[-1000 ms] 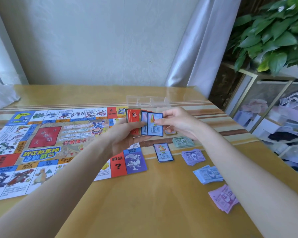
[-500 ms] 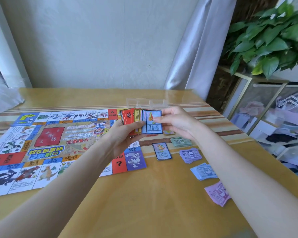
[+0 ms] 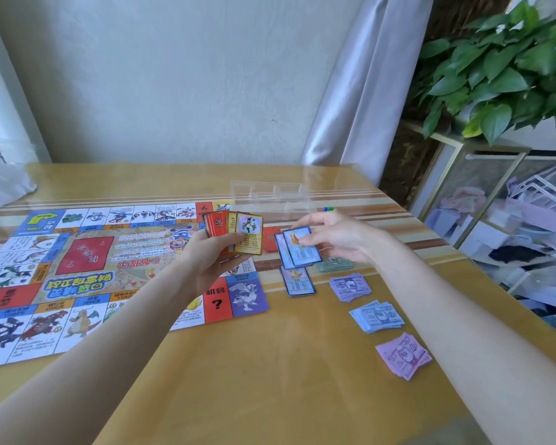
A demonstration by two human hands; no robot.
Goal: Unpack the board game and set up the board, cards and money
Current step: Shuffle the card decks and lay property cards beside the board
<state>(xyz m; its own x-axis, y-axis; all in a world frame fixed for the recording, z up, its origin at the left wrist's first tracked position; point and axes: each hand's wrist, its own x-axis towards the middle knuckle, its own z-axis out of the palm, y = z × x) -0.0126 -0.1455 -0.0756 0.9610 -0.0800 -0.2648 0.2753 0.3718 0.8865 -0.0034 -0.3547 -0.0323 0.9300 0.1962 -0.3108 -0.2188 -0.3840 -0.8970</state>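
Yellow-wood worktop fills my view, and nearest me on the right lie three money stacks, pink, blue and purple, sorted by colour. Beside them sits a blue-card pile, which I judge is the target. My right hand pinches two blue-bordered cards just above it, probably to drop them there. My left hand grips the fanned deck, a yellow-bordered card facing me so I can sort by colour. Under it the board lies unfolded flat. Farther back stands a clear plastic tray.
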